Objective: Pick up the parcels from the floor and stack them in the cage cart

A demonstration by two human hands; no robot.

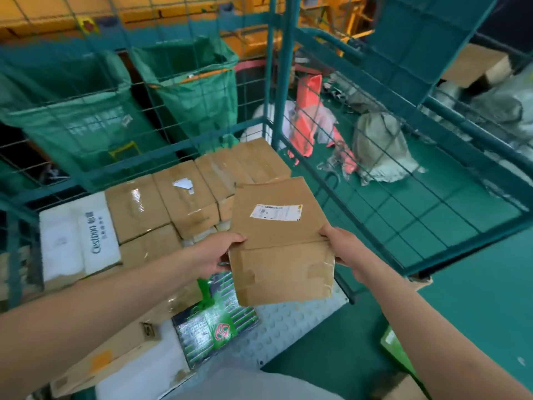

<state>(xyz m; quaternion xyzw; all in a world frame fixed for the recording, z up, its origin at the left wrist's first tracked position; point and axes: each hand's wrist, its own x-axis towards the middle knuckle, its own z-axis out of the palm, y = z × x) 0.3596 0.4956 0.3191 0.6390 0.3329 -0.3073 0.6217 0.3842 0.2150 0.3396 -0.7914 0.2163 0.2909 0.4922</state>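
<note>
Gripping a labelled cardboard parcel (277, 241) with both hands, left hand (219, 252), right hand (343, 246), white "Cestbon" box (78, 235) nearby

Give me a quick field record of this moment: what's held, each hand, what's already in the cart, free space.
held item: brown cardboard parcel, white shipping label facing up, above the cart
left hand: grips the parcel's left edge
right hand: grips the parcel's right edge
cage cart: teal wire mesh sides
stacked already: taped brown boxes, a white box, a green and black packet
free space: bare studded floor plate at the near right
</note>
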